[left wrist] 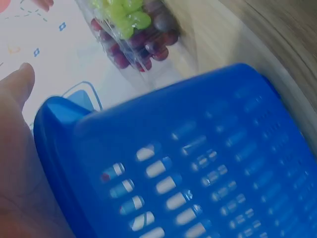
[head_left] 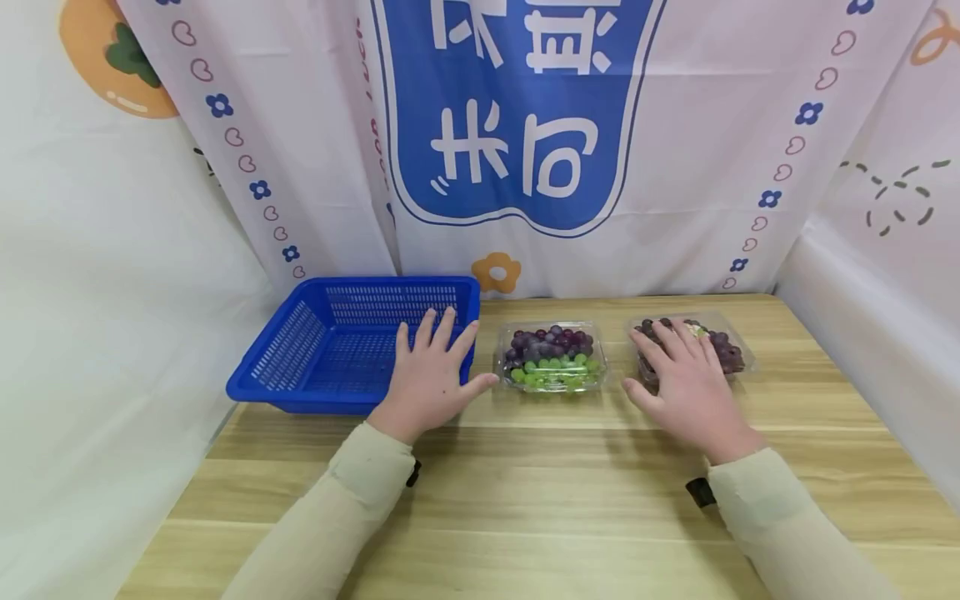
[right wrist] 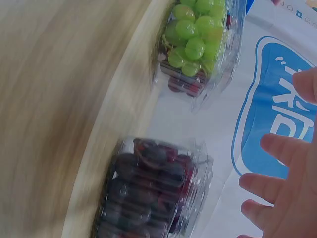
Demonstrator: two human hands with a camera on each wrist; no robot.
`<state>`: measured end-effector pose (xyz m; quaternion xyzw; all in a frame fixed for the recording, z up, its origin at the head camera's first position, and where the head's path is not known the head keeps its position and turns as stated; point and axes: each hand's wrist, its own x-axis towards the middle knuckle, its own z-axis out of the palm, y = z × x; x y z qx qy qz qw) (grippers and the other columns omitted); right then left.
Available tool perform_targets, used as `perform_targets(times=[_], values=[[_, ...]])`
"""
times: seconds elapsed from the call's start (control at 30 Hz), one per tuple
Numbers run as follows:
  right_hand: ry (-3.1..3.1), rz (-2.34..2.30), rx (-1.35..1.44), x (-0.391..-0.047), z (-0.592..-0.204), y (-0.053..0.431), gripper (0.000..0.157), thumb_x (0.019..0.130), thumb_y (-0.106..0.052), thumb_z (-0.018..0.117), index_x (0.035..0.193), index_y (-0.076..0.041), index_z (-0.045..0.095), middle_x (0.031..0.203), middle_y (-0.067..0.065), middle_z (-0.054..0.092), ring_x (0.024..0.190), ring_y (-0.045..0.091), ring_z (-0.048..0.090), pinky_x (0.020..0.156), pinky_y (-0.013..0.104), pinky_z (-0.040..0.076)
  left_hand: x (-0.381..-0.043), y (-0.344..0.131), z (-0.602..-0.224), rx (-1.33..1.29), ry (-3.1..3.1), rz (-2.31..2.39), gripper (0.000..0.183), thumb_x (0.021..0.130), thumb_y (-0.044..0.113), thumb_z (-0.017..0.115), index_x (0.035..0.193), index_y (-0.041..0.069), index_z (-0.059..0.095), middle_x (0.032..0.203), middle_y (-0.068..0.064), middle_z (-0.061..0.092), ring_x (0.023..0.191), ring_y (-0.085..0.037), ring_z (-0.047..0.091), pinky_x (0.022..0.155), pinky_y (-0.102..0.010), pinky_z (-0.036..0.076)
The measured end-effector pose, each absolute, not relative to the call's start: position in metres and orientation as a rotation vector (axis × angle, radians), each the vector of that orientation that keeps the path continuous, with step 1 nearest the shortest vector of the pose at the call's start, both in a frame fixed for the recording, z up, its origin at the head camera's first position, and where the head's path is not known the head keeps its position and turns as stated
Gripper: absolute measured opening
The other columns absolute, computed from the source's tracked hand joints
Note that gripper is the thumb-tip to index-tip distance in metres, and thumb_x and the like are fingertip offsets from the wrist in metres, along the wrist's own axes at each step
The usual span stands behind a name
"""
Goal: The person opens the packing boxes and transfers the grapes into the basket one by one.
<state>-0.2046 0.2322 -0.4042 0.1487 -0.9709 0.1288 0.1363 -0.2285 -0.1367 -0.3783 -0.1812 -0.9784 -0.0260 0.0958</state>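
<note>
My left hand (head_left: pixel 431 379), fingers spread, hovers over the front right corner of a blue plastic basket (head_left: pixel 258 375) with slotted walls. In the left wrist view the thumb stands apart from the basket's rim (left wrist: pixel 163 96). To its right sits a clear plastic box of grapes (head_left: pixel 552 354), dark purple ones behind and green ones in front. My right hand (head_left: pixel 690 396), its fingers also spread, is above a second clear box of dark grapes (head_left: pixel 727 354) and partly hides it. The right wrist view has the fingers apart from this box (right wrist: pixel 148 188). Neither hand holds anything.
Everything stands on a light wooden table (head_left: pixel 525 500). A white printed cloth (head_left: pixel 690 167) with a blue sign hangs right behind the table's back edge, and plain white cloth (head_left: pixel 112 292) hangs along the left side. Both grape boxes sit near the back edge, with a gap between them.
</note>
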Motion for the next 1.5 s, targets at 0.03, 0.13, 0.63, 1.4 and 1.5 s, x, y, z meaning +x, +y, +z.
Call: perform_targets(times=[0.03, 0.13, 0.63, 1.4, 1.5], values=[[-2.808, 0.38, 0.44, -0.205, -0.405, 0.231, 0.073, 0.099, -0.058, 0.052, 0.159, -0.02, 0.036, 0.161, 0.019, 0.03, 0.15, 0.044, 0.014, 0.117, 0.067, 0.006, -0.229, -0.134, -0.378, -0.544, -2.895, -0.086, 0.087, 0.092, 0.077, 0.045, 0.162, 0.029, 0.026, 0.168, -0.014, 0.014, 0.153, -0.04, 0.007, 0.115, -0.071, 0.005], [-2.795, 0.389, 0.468, -0.205, -0.406, 0.227, 0.072, 0.099, -0.056, 0.054, 0.158, -0.018, 0.038, 0.161, 0.019, 0.03, 0.15, 0.043, 0.014, 0.117, 0.066, 0.008, -0.23, -0.127, -0.379, -0.566, -2.892, -0.095, 0.087, 0.092, 0.079, 0.041, 0.162, 0.029, 0.028, 0.167, -0.013, 0.016, 0.153, -0.039, 0.008, 0.116, -0.069, 0.005], [-2.803, 0.468, 0.551, -0.207, -0.413, 0.207, 0.074, 0.097, -0.045, 0.062, 0.157, -0.009, 0.036, 0.158, 0.021, 0.034, 0.146, 0.043, 0.027, 0.118, 0.062, 0.015, -0.237, -0.083, -0.387, -0.712, -2.875, -0.079, 0.079, 0.095, 0.073, 0.044, 0.159, 0.027, 0.035, 0.166, -0.013, 0.022, 0.153, -0.033, 0.013, 0.119, -0.061, -0.001], [-2.888, 0.689, 0.44, -0.212, -0.425, 0.186, 0.082, 0.096, -0.039, 0.065, 0.161, -0.008, 0.025, 0.162, 0.027, 0.02, 0.144, 0.05, 0.026, 0.107, 0.07, 0.03, -0.263, -0.028, -0.41, -0.801, -2.934, 0.082, 0.084, 0.092, 0.08, 0.039, 0.16, 0.03, 0.033, 0.165, -0.007, 0.025, 0.15, -0.037, 0.022, 0.117, -0.065, 0.016], [-2.882, 0.757, 0.429, -0.213, -0.425, 0.183, 0.084, 0.096, -0.037, 0.065, 0.161, -0.007, 0.022, 0.163, 0.026, 0.018, 0.144, 0.05, 0.026, 0.108, 0.069, 0.029, -0.267, -0.026, -0.412, -0.806, -2.948, 0.068, 0.084, 0.092, 0.078, 0.042, 0.16, 0.03, 0.032, 0.166, -0.008, 0.023, 0.15, -0.038, 0.021, 0.117, -0.064, 0.017]])
